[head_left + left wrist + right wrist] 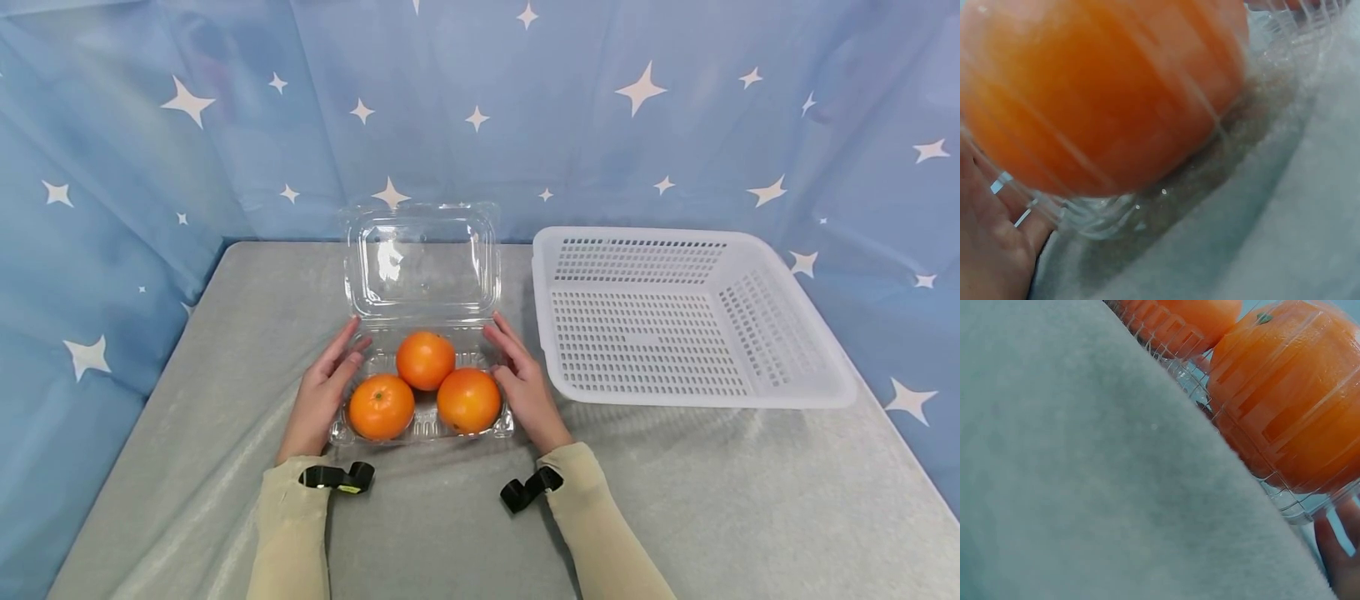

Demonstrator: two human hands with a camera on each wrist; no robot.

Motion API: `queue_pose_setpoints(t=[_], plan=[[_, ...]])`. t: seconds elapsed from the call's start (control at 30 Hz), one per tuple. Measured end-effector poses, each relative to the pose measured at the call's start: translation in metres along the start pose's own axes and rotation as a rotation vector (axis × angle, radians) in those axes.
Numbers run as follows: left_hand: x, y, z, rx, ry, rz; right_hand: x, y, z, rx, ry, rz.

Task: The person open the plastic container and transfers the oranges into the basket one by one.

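Three oranges sit in the base of a clear plastic clamshell box (pixel 426 427), whose hinged lid (pixel 423 267) stands raised behind it. One orange (pixel 425 360) is at the back; a left orange (pixel 382 407) and a right orange (pixel 468 401) are in front. Along the box's left side lies my left hand (pixel 318 402), fingers extended forward. My right hand (pixel 529 396) mirrors it at the right side, with straight fingers near the rim. Through the clear wall, the left wrist view shows an orange (pixel 1110 94) close up, and the right wrist view another orange (pixel 1291 394).
A white perforated plastic basket (pixel 705 400) stands to the right of the box. Grey cloth (pixel 420 525) covers the table. Behind and at the sides hangs a blue curtain (pixel 450 158) with white stars.
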State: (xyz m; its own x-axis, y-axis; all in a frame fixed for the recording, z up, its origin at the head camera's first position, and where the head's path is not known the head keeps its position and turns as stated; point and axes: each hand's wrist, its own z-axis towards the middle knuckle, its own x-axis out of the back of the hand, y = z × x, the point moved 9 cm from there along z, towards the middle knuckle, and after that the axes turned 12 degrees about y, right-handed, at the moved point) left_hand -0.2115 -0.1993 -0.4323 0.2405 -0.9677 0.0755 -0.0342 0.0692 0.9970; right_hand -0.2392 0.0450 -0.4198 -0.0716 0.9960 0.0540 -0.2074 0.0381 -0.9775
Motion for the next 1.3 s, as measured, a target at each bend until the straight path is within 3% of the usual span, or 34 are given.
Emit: queue_pose_setpoints(t=[0.13, 0.4, 0.6, 0.97, 1.3], plan=[[0.000, -0.003, 0.001, 0.005, -0.002, 0.003, 0.000, 0.001, 0.000, -0.003, -0.002, -0.005], [0.004, -0.021, 0.009, -0.001, 0.002, 0.012, 0.000, 0.002, 0.000, -0.002, 0.000, -0.008], [0.005, -0.025, 0.010, 0.006, 0.006, 0.012, 0.001, 0.002, 0.000, -0.004, 0.004, -0.016], [0.001, -0.009, -0.001, 0.034, -0.007, 0.033, 0.000, 0.003, -0.001, -0.012, -0.005, -0.032], [0.001, -0.007, 0.001, 0.017, -0.010, 0.041, 0.000, 0.001, 0.000, -0.001, 0.005, -0.030]])
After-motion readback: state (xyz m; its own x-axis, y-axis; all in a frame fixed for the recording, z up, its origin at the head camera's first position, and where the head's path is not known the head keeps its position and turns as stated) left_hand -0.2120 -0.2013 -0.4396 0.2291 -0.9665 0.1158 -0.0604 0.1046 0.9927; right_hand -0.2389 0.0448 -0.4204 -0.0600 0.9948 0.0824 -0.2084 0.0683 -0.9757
